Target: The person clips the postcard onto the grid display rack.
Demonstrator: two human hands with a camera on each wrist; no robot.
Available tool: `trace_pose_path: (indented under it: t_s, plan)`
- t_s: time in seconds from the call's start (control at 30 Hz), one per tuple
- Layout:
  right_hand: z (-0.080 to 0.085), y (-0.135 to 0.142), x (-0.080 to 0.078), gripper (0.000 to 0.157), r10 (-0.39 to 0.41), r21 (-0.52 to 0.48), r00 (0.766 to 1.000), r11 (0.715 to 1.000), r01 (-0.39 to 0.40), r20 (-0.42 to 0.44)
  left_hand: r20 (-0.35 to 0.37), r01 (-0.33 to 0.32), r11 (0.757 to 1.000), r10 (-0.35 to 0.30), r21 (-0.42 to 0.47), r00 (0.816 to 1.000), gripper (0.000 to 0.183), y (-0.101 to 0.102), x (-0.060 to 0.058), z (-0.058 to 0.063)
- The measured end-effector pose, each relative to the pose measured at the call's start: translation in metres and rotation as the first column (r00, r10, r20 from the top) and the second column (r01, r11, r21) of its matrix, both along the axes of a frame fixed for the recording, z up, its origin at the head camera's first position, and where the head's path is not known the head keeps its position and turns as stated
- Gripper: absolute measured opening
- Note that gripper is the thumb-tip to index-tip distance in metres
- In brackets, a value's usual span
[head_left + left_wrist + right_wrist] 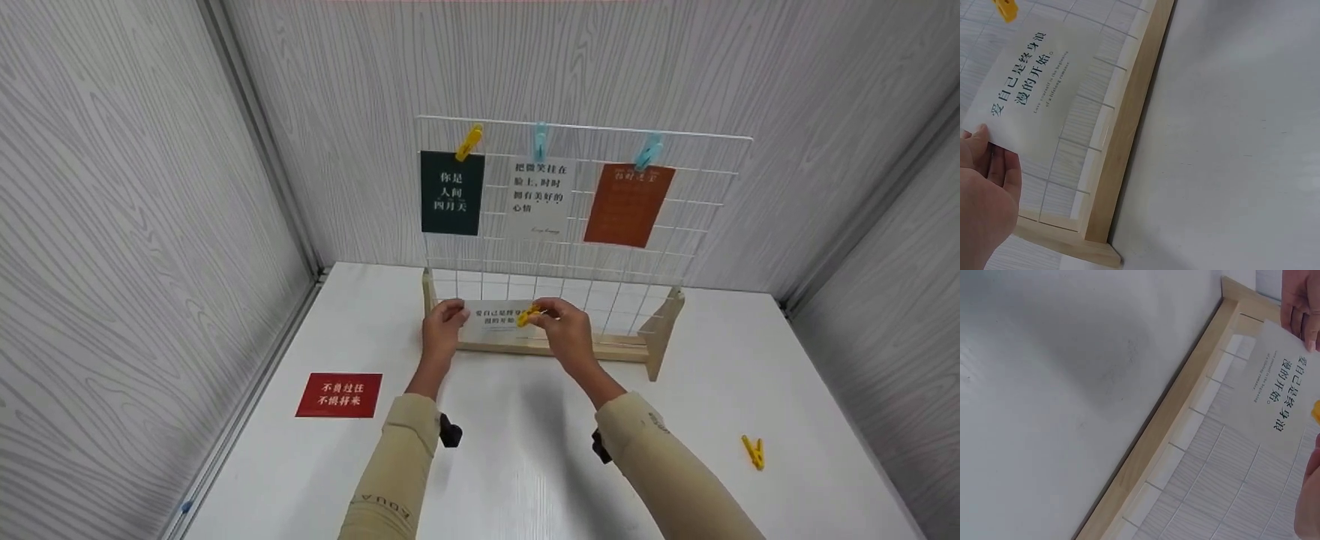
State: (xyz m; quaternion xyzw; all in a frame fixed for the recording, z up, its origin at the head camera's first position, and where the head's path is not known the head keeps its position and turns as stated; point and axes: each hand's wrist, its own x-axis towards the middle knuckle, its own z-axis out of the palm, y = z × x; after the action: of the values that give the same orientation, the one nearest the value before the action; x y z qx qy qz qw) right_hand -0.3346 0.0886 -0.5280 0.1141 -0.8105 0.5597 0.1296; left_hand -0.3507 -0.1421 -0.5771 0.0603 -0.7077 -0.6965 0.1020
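My left hand pinches the left edge of a pale card printed with dark characters, held before the lower part of a white wire grid. In my right hand is a yellow clothespin, near the card's right end; whether it bites the card I cannot tell. Higher on the grid hang a dark green card under a yellow clothespin, a white card under a light blue clothespin, and an orange card under another light blue clothespin.
A wooden base supports the grid on the white table. To the left lies a red card. A loose yellow clothespin rests at the right. Grey wood-grain walls surround the table.
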Motion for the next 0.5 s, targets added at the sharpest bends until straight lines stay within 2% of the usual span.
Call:
trace_pose_path:
  t_s: [0.27,0.5]
  plan:
    - [0.002,-0.011,-0.015,0.013,0.009,-0.056,1.0,0.998,-0.01,-0.027,-0.021,-0.03,0.999,0.031,0.043,0.999,0.026,0.0,-0.016,0.008]
    - [0.007,-0.02,-0.027,0.016,0.007,-0.12,1.0,0.993,-0.011,-0.031,-0.038,-0.044,0.995,0.048,0.087,0.998,0.024,0.001,-0.021,0.011]
